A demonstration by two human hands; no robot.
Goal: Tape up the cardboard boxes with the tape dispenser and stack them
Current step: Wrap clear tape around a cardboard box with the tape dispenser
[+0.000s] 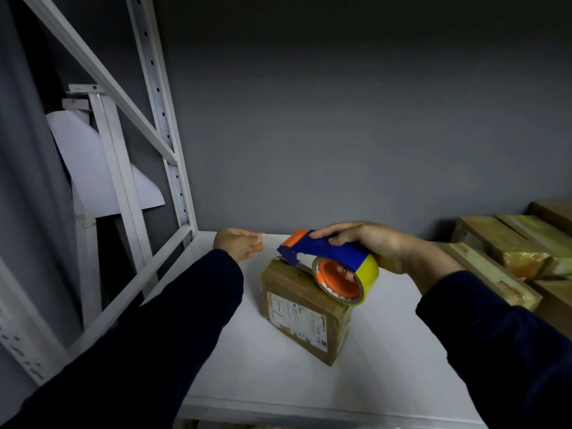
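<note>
A small brown cardboard box (305, 311) with a white shipping label lies on the white shelf board (387, 351). My right hand (374, 243) grips a blue and orange tape dispenser (328, 252) carrying a yellow tape roll (346, 278). The dispenser's blade end touches the box's far top edge. My left hand (236, 244) hovers beyond the box to the left, fingers loosely curled. Whether it pinches a tape end I cannot tell.
Several taped cardboard boxes (507, 252) are stacked at the right of the shelf. A white metal rack upright (164, 119) and diagonal brace stand at the left. The grey wall (340, 134) closes off the back.
</note>
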